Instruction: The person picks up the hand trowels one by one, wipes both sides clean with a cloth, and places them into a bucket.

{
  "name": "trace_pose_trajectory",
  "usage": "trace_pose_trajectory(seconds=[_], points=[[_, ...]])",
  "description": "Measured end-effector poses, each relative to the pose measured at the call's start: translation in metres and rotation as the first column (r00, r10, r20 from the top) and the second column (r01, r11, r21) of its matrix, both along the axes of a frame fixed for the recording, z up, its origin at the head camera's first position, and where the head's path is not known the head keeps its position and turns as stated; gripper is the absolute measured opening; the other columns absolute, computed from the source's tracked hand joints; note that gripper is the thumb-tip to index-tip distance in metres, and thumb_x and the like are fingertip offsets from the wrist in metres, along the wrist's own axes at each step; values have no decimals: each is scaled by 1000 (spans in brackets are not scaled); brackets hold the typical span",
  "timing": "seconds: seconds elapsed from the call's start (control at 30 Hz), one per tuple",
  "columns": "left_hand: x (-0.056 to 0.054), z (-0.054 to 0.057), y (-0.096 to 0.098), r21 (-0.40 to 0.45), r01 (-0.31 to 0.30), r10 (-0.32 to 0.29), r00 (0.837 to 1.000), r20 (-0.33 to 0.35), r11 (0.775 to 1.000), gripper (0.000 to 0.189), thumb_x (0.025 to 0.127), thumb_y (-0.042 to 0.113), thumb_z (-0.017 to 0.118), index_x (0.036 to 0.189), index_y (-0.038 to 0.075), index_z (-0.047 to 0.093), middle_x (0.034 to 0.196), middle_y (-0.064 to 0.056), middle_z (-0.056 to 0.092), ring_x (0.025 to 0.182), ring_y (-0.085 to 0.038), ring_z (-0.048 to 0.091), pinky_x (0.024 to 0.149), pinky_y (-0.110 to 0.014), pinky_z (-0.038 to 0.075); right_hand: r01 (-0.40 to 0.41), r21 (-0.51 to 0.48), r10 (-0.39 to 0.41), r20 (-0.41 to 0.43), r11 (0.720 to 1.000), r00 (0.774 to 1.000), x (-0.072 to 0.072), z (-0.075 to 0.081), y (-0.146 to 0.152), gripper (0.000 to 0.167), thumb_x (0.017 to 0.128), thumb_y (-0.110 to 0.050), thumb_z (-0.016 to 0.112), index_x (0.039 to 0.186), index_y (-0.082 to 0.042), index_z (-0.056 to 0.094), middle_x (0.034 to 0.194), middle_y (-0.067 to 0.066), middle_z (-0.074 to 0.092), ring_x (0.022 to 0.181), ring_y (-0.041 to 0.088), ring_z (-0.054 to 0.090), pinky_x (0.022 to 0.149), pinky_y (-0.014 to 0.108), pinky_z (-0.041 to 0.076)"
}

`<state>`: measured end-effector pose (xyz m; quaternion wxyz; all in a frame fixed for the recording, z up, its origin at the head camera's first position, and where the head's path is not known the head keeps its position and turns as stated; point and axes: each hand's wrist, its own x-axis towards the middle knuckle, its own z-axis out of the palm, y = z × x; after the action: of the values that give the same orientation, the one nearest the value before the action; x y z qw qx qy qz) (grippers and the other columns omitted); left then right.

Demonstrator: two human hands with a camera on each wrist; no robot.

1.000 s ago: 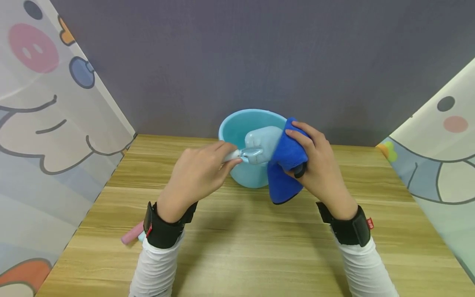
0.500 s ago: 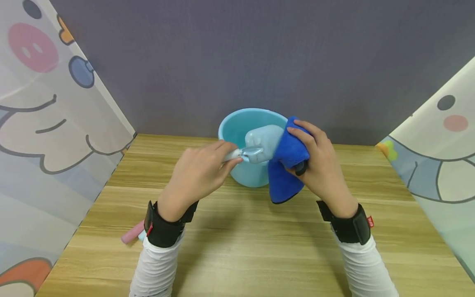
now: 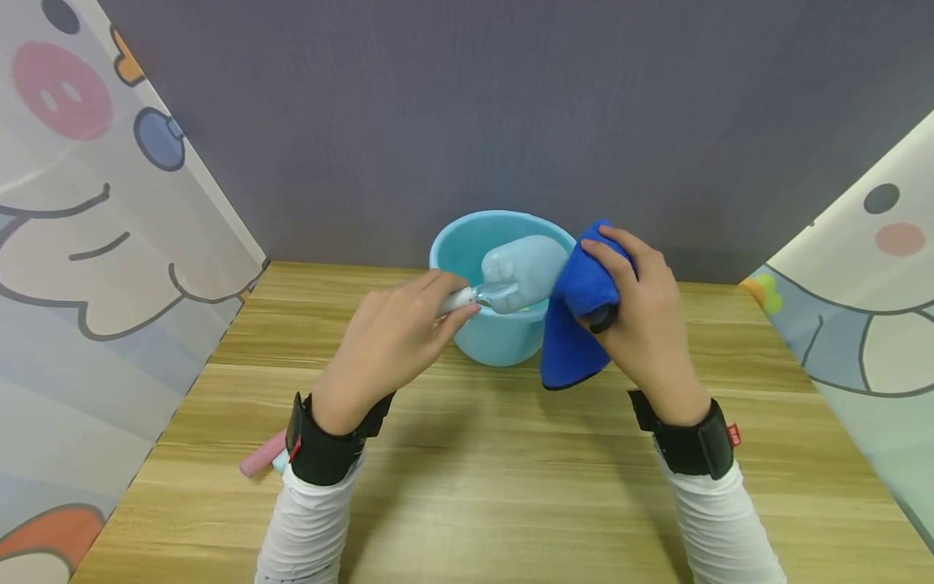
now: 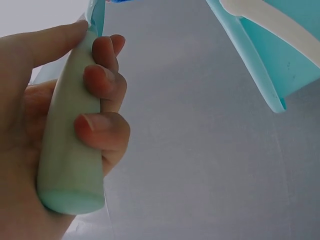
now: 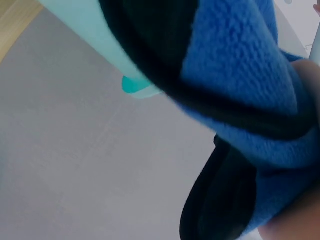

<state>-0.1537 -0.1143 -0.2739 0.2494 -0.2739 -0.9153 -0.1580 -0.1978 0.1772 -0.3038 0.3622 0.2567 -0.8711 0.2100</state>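
My left hand [image 3: 401, 337] grips the pale tapered handle [image 4: 72, 140] of a light blue plastic shovel, fingers wrapped around it in the left wrist view. The shovel's broad rounded blade [image 3: 527, 269] points right, over the opening of a light blue bucket [image 3: 496, 341]. In my right hand [image 3: 645, 316] is a bunched blue cloth [image 3: 587, 280] with a dark edging, at the right end of the blade. One corner of the cloth hangs down in front of the bucket's right side. The fuzzy cloth [image 5: 240, 55] fills much of the right wrist view.
A pink stick-like object [image 3: 263, 454] lies on the wooden table [image 3: 481, 487] at the left, with a pale blue thing [image 3: 280, 461] partly hidden behind my left wrist. A grey wall [image 3: 467, 105] rises behind the bucket; cartoon-printed panels [image 3: 124, 324] flank the table.
My right hand and the cloth have moved right and slightly up, uncovering more of the shovel blade and the bucket's rim. The left hand has hardly moved; the blade tilts slightly more upward.
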Motion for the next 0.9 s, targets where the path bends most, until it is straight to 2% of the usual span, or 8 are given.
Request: trace_pose_trajectory(seconds=[0.17, 0.37, 0.53, 0.7, 0.9], points=[[1, 3, 1, 38, -10, 7, 997, 78, 999, 29, 104, 38, 58, 116, 13, 67, 95, 5, 66, 69, -11, 55, 55, -27, 43, 40, -43, -41, -31, 998, 999, 1, 3, 2, 80, 73, -2, 87, 143, -19, 52, 151, 15, 51, 131, 46, 53, 102, 66, 45], [5, 6, 0, 58, -26, 17, 989, 145, 998, 30, 108, 39, 49, 122, 19, 66, 107, 9, 68, 78, -8, 59, 61, -28, 46, 31, -65, -31, -5, 997, 999, 3, 3, 3, 83, 71, -1, 88, 143, -20, 52, 151, 14, 50, 133, 45, 52, 104, 64, 44], [6, 6, -1, 57, -42, 33, 988, 151, 997, 31, 110, 36, 43, 123, 18, 65, 111, 7, 66, 79, -10, 60, 61, -30, 46, 31, -61, -30, 2, 998, 1000, 4, 5, 5, 82, 72, 0, 88, 143, -19, 51, 151, 15, 49, 134, 46, 51, 106, 65, 43], [5, 6, -2, 57, -55, 46, 987, 151, 997, 30, 110, 34, 44, 121, 14, 64, 104, 2, 61, 74, -13, 55, 57, -29, 43, 24, -118, -26, -15, 993, 1000, 5, 7, 5, 83, 69, 3, 88, 141, -19, 53, 150, 15, 51, 135, 45, 51, 106, 66, 44], [3, 6, -3, 62, -66, 60, 993, 100, 996, 30, 108, 32, 50, 120, 9, 65, 100, -2, 61, 72, -16, 54, 54, -28, 41, 3, -184, -8, -27, 983, 1000, 10, 11, 6, 79, 71, 2, 88, 140, -16, 55, 149, 16, 52, 139, 41, 48, 110, 64, 43]])
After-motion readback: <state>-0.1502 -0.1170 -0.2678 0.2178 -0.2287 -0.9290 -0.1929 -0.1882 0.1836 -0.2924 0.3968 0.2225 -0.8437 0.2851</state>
